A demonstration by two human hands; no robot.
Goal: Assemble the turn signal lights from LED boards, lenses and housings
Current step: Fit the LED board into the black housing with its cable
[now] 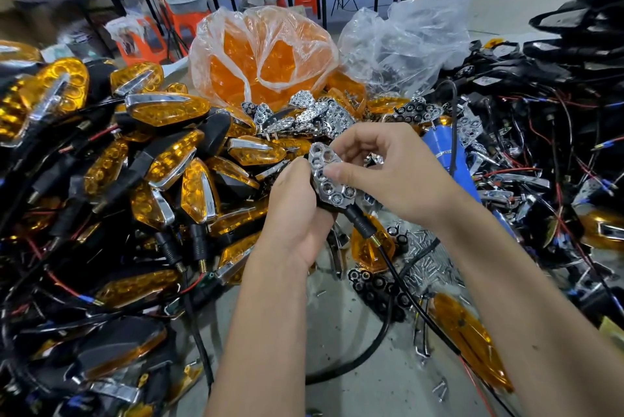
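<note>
Both of your hands meet on one half-built turn signal. Your left hand (297, 214) wraps its curled fingers around the black housing (332, 205) from below, thumb along the near edge. Your right hand (378, 170) pinches the chrome reflector (329, 177) from above, thumb on its face and fingers curled behind the top edge. That honeycomb reflector sits in the open mouth of the housing, just inside your left grip; whether it is fully seated I cannot tell. From the housing's stem a black cable (398, 281) trails down and away below your right wrist.

You look to be at the reflector-seating step, with no lens fitted yet. Next you will likely need to press the reflector flush, then free your right hand for an amber lens (371, 248), one lying just below your grip.
</note>
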